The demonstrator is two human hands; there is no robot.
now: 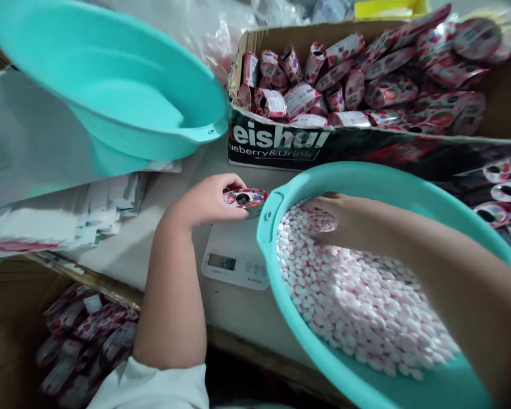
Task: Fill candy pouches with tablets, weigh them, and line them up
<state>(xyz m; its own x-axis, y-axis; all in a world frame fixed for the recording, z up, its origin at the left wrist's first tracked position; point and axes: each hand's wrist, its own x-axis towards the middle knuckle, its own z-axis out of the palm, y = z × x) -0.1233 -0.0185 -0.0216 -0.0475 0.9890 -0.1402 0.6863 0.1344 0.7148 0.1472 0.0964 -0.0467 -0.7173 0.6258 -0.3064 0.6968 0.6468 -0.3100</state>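
Note:
My left hand point(215, 199) is closed around a small printed candy container point(255, 199), whose oval top has a dark round hole. It is held above a white digital scale point(238, 272); I cannot tell whether they touch. A turquoise basin point(283, 289) stands to the right, with its handle close beside the container. Inside it lies a heap of small pale pink-and-white candies point(366, 307). My right hand point(334, 213) reaches into the heap near the basin's left wall, fingers curled around some candies. Those fingertips are partly hidden among the candies.
Behind, a black-printed carton point(276, 145) is full of similar printed containers. A second turquoise basin point(123, 113) stands tilted at the back left, above stacked white papers point(80, 218). More containers point(89, 335) fill a box at lower left, and others point(509, 190) sit at the right edge.

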